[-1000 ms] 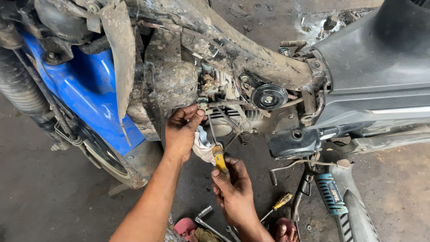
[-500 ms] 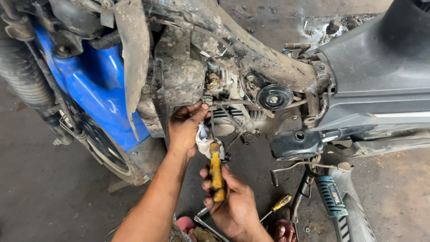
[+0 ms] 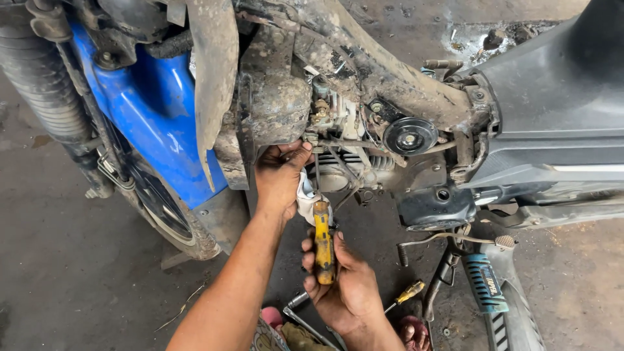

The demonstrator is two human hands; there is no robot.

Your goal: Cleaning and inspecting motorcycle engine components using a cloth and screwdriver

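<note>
**Underside of engine: hands, tool and surroundings**

1. My left hand: raised to the grimy underside of the motorcycle engine, fingertips curled against a small fitting there. A white cloth sits bunched between palm and engine; how firmly the fingers pinch it I cannot tell.

2. My right hand: lower, palm up, fingers clenched round the yellow handle of a screwdriver. The tool stands nearly upright, its upper end passing just beside the white cloth and up toward the engine; the tip is hidden.

3. Mud-caked frame tube: runs diagonally above the engine, with a round black horn mounted just below it.

4. Blue front fender: left of the engine, over the front wheel.

5. Dark grey side panel: right of the engine.

6. Kick lever and footrest: below the panel.

7. On the concrete floor, near my right wrist: a second, smaller yellow-handled screwdriver and a metal socket wrench.
</note>
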